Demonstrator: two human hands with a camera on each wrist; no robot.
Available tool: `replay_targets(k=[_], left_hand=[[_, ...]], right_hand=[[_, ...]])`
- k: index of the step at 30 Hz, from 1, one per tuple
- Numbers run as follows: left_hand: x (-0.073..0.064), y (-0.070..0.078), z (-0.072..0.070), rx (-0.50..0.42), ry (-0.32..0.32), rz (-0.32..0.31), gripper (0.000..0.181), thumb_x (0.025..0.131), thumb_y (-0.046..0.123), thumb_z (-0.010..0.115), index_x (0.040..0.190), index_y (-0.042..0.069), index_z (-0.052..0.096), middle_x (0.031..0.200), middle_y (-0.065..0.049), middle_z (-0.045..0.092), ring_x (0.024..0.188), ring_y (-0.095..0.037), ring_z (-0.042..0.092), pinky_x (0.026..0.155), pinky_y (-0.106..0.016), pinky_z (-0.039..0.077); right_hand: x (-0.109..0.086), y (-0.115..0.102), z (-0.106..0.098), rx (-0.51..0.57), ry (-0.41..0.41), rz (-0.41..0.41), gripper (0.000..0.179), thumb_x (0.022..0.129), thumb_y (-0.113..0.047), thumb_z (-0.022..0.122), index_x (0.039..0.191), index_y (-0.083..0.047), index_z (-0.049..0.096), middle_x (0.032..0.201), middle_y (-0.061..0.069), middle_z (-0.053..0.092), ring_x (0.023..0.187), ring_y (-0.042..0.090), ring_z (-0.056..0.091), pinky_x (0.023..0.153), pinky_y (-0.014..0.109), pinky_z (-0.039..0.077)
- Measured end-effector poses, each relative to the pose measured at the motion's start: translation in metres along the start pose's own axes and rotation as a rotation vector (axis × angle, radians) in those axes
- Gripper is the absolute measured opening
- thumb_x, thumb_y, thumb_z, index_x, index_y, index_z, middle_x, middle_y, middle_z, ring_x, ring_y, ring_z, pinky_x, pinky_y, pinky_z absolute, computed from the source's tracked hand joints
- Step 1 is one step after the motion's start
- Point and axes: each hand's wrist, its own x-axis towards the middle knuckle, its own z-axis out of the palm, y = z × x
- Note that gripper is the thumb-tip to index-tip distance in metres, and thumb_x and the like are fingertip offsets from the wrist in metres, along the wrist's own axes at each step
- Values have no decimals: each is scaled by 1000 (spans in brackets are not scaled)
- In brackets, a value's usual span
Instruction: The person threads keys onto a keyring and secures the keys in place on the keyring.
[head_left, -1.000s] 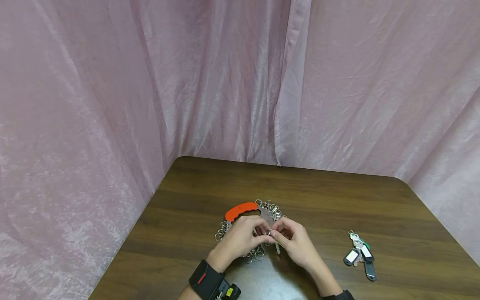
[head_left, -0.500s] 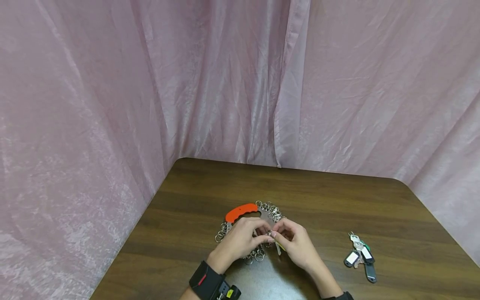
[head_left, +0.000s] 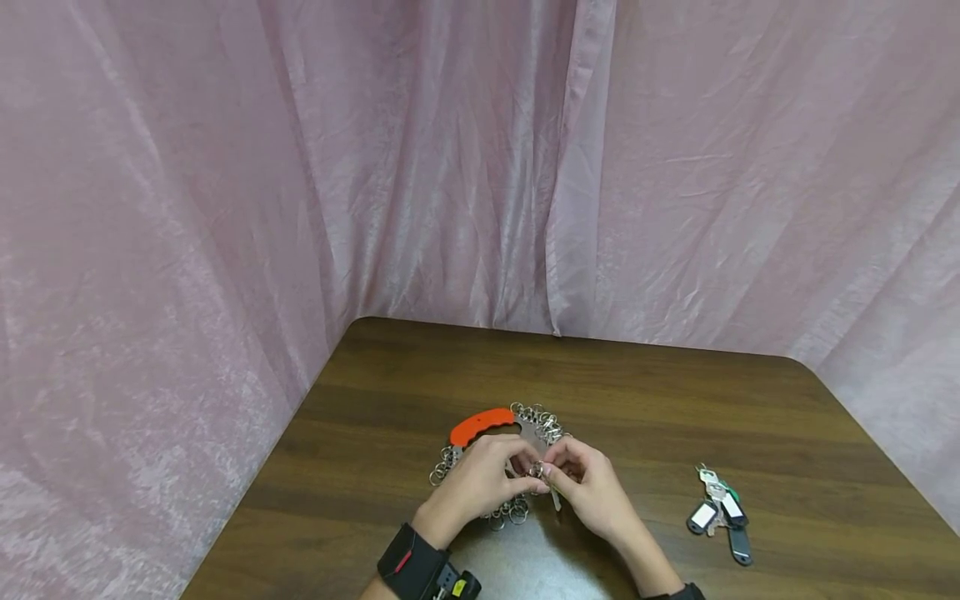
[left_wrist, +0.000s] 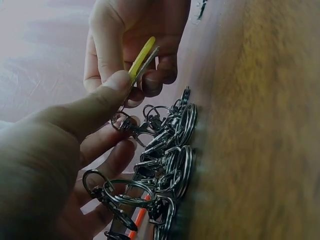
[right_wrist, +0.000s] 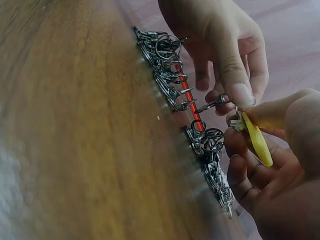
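In the head view my left hand [head_left: 476, 479] and right hand [head_left: 588, 492] meet over a key holder with an orange grip [head_left: 482, 425]. Metal clasps and split rings hang along its edge. The left thumb and fingers pinch a small split ring [left_wrist: 120, 121] on one snap clasp [right_wrist: 215, 104]. My right hand pinches a yellow key tag [right_wrist: 258, 141] and a silver key [right_wrist: 237, 125] beside that ring. Fingertips partly hide where ring and key meet, so whether they are linked I cannot tell. Other clasps [left_wrist: 165, 165] dangle below the left fingers.
On the right of the brown wooden table [head_left: 637, 392] lies a bunch of keys [head_left: 716, 492] with dark and green tags. Pink curtains [head_left: 450, 167] hang behind the table and along its sides.
Both hands stay in nearly the same place. Slight finger movement shifts the ring and key between them; the ring shows more plainly now, while the yellow tag glimpsed half a second ago is hidden in the head view.
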Motion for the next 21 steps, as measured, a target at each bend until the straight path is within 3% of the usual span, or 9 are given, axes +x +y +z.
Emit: replay_targets(k=[12,21], left_hand=[[-2,0,-1,27,15,54,21,90,35,85,106,25,75,85,20,65,78,7,58,70,-16,50],[-1,1,-2,35,-2,48,18,93,37,81,106,26,74,85,20,64,78,7,59,70,-16,49]], right_hand=[[0,1,0,5,0,-9,13,95,-1,75,94,-12,67,80,2,68,67,9,58,59,24,49],[-1,0,0,-20,-18,-24,12,96,-1,73,94,-11,67,83,0,69,70,10,62,62,26,51]])
